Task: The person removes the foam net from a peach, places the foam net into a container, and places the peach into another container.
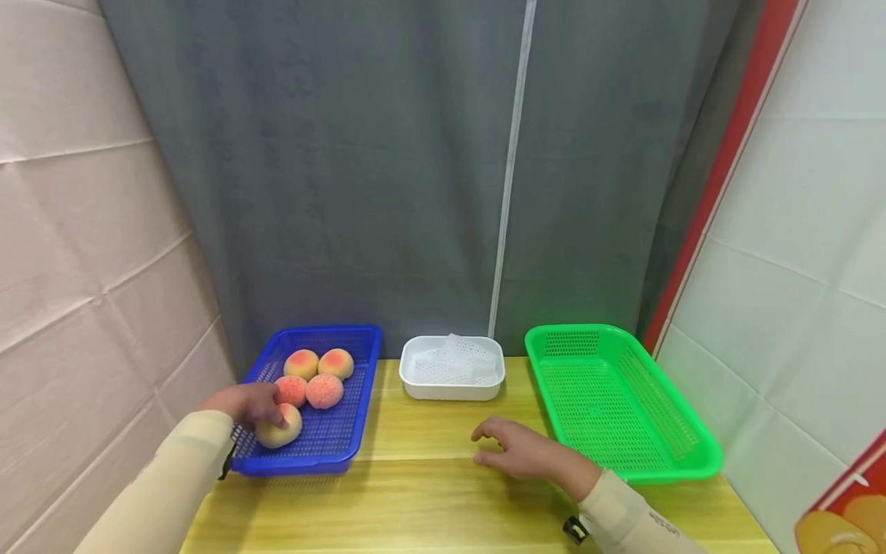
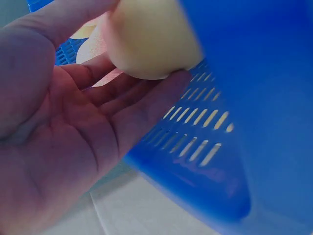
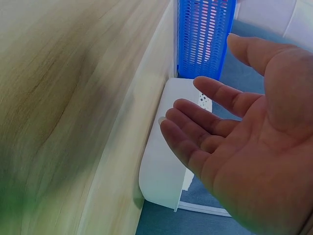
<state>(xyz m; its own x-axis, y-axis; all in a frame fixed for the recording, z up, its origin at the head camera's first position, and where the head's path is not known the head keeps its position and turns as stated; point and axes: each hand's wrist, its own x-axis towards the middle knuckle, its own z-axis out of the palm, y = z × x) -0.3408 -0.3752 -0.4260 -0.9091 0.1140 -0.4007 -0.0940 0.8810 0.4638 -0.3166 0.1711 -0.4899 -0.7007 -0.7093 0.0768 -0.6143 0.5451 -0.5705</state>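
My left hand [image 1: 253, 403] reaches into the blue basket [image 1: 361, 408] and grips a pale yellow peach [image 1: 281, 431] at its front left. In the left wrist view, fingers curl under that peach and the thumb lies across its other side. Several more peaches, among them a pinkish-red one [image 1: 324, 391] and a yellow one with a red top [image 1: 335, 363], lie behind it in the basket. My right hand [image 1: 517, 448] hovers over the table between the baskets, fingers loosely bent, with nothing in it; the right wrist view shows its bare palm.
At the back middle of the wooden table [image 1: 422, 500] stands a white tub [image 1: 451, 392] with white netting [image 1: 457, 360] in it. A green basket [image 1: 602, 415] with nothing in it sits on the right. A grey curtain [image 1: 388, 192] hangs behind; white-tiled walls flank both sides.
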